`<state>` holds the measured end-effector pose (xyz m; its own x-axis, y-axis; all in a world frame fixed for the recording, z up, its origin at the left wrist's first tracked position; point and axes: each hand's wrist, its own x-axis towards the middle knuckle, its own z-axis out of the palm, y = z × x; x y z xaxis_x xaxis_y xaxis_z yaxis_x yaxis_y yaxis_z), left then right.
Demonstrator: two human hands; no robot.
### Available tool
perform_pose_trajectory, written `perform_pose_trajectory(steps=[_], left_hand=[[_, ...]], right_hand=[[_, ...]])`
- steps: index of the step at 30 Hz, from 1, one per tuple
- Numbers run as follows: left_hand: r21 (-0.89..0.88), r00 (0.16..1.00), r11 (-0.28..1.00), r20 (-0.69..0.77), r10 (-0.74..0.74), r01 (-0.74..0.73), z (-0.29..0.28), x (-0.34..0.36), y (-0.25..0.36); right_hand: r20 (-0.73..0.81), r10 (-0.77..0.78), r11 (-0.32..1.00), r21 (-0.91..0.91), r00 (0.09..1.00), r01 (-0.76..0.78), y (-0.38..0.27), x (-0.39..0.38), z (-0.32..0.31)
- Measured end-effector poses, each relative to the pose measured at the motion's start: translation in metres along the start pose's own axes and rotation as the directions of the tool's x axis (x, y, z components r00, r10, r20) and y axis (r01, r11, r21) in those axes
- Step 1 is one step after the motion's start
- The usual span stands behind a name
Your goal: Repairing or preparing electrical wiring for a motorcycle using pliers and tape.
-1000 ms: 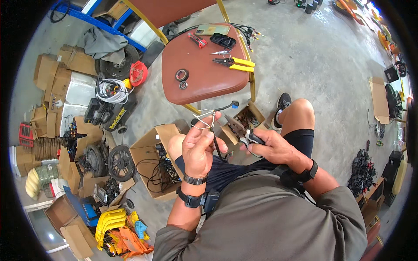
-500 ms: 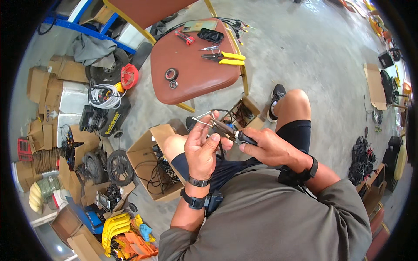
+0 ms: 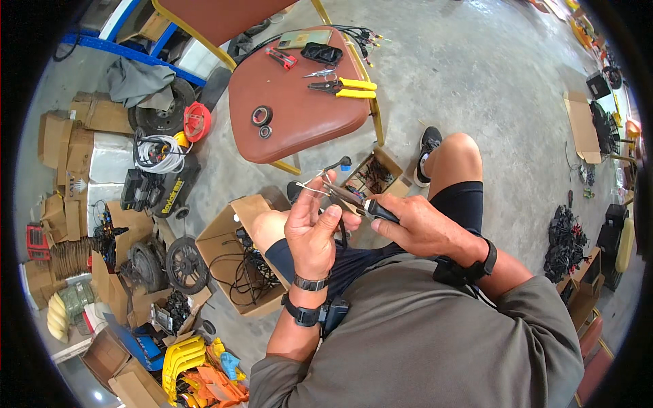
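My left hand [image 3: 313, 241] is closed on a dark cable [image 3: 344, 234] with thin white wires [image 3: 307, 187] at the fingertips; its upper end has a small blue piece [image 3: 345, 167]. My right hand [image 3: 425, 231] grips metal pliers [image 3: 350, 198] with dark handles. Their jaws are at the wires beside my left fingers; I cannot make out whether they clamp a wire.
A brown chair [image 3: 292, 119] ahead bears yellow-handled strippers [image 3: 343, 87], a red cutter [image 3: 282, 58], scissors and two rings. Cardboard boxes [image 3: 224, 265] of cables, wheels [image 3: 187, 262], cartons and orange plastic parts lie left; a black cable pile [image 3: 564, 238] lies right.
The pliers have moved left, from beside my left hand onto the white wires at its fingertips. The chair and surroundings appear higher and further left as the view has shifted.
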<state>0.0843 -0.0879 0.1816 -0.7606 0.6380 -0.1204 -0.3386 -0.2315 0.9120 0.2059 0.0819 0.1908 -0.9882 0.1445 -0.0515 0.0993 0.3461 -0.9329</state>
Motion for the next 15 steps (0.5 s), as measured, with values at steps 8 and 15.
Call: perform_pose_trajectory(steps=[8, 15], left_hand=[[0.028, 1.000, 1.000, -0.011, -0.011, 0.011, 0.0012, 0.0007, 0.0027], [-0.038, 0.997, 0.997, -0.020, -0.069, 0.069, 0.0026, 0.0001, 0.0089]], right_hand=[[0.018, 0.011, 0.998, -0.062, 1.000, -0.010, -0.0046, 0.0019, -0.0036], [-0.007, -0.031, 0.985, -0.168, 1.000, 0.029, 0.0032, 0.0025, 0.0014]])
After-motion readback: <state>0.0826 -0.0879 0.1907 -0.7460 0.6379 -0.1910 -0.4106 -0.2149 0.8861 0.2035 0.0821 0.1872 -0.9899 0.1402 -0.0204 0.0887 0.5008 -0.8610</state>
